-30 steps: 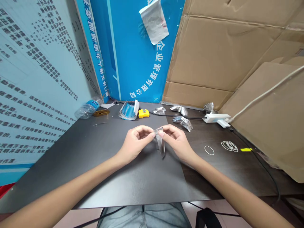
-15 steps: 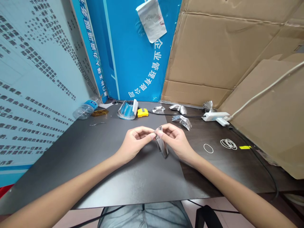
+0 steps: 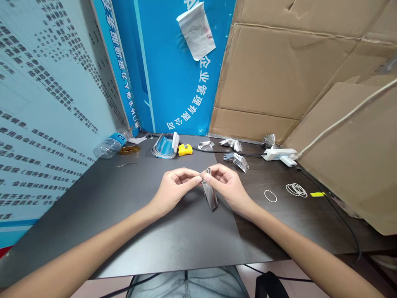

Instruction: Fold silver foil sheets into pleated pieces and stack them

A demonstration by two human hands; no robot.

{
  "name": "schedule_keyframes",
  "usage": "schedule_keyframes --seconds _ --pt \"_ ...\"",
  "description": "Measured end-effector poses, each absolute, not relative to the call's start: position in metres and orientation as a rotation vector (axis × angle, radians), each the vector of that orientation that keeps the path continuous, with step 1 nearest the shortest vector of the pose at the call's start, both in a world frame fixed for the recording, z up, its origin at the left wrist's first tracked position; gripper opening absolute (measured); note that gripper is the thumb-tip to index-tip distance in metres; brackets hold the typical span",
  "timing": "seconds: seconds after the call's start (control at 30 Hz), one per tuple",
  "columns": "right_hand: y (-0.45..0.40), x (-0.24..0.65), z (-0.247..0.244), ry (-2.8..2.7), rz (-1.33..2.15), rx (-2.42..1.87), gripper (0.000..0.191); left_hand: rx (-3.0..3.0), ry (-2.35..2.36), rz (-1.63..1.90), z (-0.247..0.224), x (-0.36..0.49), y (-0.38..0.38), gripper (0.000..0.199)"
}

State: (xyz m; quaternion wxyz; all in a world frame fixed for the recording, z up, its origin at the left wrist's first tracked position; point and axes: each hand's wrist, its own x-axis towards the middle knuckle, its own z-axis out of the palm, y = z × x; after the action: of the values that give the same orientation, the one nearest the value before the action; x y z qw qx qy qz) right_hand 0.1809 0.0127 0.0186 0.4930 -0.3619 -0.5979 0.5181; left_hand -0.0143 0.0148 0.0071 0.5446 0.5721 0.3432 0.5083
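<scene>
Now your left hand (image 3: 173,189) and right hand (image 3: 232,187) hold a silvery foil-like strip (image 3: 211,196) in tight pinches; its dangling end has turned slightly, the hold unchanged, over the dark-grey desk (image 3: 158,250), between front and back edges.

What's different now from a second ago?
The silvery strip turned a little, its lower end swinging slightly right. The left hand and right hand stay at its top, nothing let go. The yellow tape measure and bottle stayed put.

The strip (image 3: 211,197) is silvery grey; the tape measure (image 3: 185,149) near the table's (image 3: 313,223) far edge, yellow and black; the rings (image 3: 297,190), white.
</scene>
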Motion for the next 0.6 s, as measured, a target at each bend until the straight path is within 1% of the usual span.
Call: schedule_keyframes --seconds 0.27,0.6 --pt "0.0136 0.1804 0.0158 -1.434 1.283 -0.871 0.025 1.359 0.806 1.210 0.0068 -0.0149 0.0134 0.020" --pt "0.0171 0.1857 0.0166 -1.351 1.383 -0.858 0.028 1.361 0.888 1.221 0.0087 -0.0142 0.0141 0.024"
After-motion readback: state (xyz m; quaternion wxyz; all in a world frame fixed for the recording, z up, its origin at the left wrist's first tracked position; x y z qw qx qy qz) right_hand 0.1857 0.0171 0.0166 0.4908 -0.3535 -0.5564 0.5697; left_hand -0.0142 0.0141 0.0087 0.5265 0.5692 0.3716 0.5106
